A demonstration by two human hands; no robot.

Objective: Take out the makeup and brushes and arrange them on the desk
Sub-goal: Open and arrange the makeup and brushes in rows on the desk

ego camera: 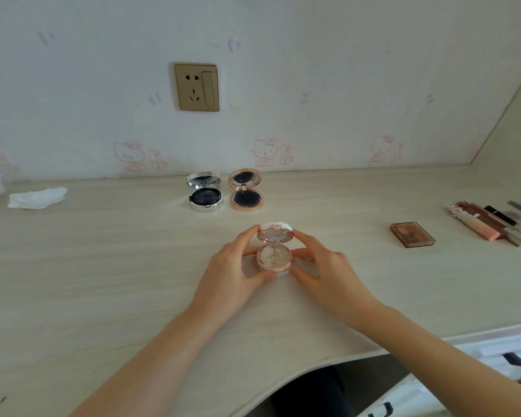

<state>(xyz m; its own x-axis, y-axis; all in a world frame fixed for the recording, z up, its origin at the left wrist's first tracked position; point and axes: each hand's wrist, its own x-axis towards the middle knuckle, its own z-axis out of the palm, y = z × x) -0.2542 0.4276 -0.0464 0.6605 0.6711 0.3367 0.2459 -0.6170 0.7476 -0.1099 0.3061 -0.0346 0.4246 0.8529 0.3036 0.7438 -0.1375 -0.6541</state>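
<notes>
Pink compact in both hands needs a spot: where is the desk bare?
Bare: between the tissue and silver compact; between the rose-gold compact and eyeshadow palette. Crowded: far right, by the tubes.

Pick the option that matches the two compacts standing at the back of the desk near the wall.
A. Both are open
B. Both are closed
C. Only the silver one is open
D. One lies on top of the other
A: the silver compact and the rose-gold compact stand side by side, each with its mirrored lid raised.
</notes>
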